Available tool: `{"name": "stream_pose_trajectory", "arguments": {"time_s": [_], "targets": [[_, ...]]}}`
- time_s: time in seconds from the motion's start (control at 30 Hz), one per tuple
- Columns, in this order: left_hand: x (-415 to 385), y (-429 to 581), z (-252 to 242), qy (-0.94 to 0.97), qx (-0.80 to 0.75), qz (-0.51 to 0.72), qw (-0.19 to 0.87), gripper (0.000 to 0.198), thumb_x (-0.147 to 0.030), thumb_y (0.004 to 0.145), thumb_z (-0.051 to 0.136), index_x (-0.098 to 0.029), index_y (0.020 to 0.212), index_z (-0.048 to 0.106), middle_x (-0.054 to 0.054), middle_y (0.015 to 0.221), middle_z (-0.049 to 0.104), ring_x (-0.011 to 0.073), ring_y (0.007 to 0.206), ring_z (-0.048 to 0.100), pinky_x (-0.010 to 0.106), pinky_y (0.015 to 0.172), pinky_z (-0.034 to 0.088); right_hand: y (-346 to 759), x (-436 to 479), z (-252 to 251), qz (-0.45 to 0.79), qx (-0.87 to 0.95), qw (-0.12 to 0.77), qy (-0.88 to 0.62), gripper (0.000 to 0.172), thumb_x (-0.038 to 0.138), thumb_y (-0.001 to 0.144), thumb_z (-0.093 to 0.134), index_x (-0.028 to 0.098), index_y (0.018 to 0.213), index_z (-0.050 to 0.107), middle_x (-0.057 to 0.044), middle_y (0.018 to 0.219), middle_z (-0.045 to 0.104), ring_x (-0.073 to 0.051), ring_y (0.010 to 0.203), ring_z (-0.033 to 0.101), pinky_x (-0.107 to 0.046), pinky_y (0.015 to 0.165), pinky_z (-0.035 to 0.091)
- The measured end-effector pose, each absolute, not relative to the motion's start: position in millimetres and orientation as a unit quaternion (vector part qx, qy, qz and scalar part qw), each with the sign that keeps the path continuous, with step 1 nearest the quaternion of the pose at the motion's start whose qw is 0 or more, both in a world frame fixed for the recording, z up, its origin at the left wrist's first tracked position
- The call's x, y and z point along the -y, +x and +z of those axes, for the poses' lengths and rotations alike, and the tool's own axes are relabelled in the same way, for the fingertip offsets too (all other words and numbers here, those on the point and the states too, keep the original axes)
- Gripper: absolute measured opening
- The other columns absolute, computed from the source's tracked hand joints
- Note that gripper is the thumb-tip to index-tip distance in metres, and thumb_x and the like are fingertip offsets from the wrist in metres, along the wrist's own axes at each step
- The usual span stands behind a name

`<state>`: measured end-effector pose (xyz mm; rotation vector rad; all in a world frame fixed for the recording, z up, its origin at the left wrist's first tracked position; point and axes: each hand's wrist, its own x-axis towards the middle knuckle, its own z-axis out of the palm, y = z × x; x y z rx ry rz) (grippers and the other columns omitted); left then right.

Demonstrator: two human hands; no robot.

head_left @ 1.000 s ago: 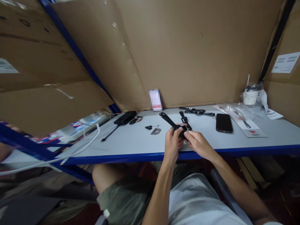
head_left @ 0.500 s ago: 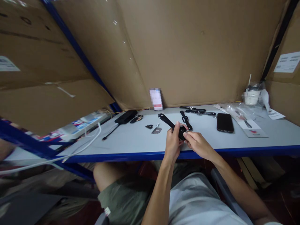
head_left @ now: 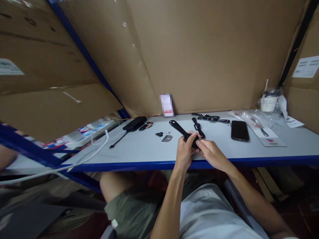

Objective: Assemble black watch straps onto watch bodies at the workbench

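My left hand (head_left: 184, 151) is closed around the wide head of a black-handled tool (head_left: 177, 126). Its long handle, with a hole at the end, points up and left over the table. At the same head my right hand (head_left: 210, 153) is closed, thumb and fingertips pinched at its right side. Whether a small part is in that pinch is hidden. Left of the hands lie a flat grey metal plate (head_left: 166, 138), a small black piece (head_left: 159, 134) and tiny silvery fasteners (head_left: 168, 132). Another black handle (head_left: 198, 127) lies just behind my fingers.
Several black handles (head_left: 213, 119) lie at the back. A dark phone (head_left: 239, 130) and a packaged tool on a card (head_left: 271, 141) are at right. A lit phone (head_left: 166, 105) leans on the cardboard wall (head_left: 199, 59). A black box with a cable (head_left: 135, 124) lies left, near a white cable (head_left: 82, 162).
My left thumb has shifted across the tool's head, covering more of it. My right hand keeps its pinch in nearly the same place. The view has moved slightly.
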<state>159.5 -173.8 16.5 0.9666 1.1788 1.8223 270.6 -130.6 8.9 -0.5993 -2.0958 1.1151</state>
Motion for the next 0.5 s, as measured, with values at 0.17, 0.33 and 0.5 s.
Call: {"name": "stream_pose_trajectory", "arguments": {"time_s": [0.17,0.33,0.5], "targets": [[174.1,161.7,17.3,0.361,-0.464,0.723,0.364,0.030,-0.044,0.072,0.072,-0.016,0.072,0.061,-0.005,0.060,0.052,0.0051,0.045,0.046,0.014,0.037,0.036,270.9,131.2,10.5,0.449,0.798,0.339,-0.218,0.038,0.044,0.098,0.034,0.022,0.068,0.043,0.003,0.057,0.046,-0.013,0.056,0.045,-0.025,0.055,0.032],[174.2,162.8,17.7,0.352,-0.471,0.725,0.359,0.033,-0.046,0.071,0.073,-0.015,0.072,0.061,-0.005,0.061,0.054,0.0054,0.047,0.047,0.014,0.037,0.036,271.2,131.1,10.7,0.454,0.796,0.335,-0.220,0.040,0.048,0.098,0.036,0.023,0.068,0.044,0.003,0.055,0.044,-0.013,0.055,0.044,-0.025,0.053,0.031],[173.2,161.6,16.9,0.357,-0.473,0.720,0.362,0.033,-0.047,0.070,0.073,-0.016,0.071,0.061,-0.005,0.057,0.053,0.0054,0.043,0.047,0.015,0.036,0.035,271.0,128.6,7.7,0.469,0.791,0.322,-0.222,0.043,0.049,0.099,0.035,0.022,0.068,0.045,0.004,0.053,0.042,-0.011,0.050,0.041,-0.024,0.050,0.029]]}}
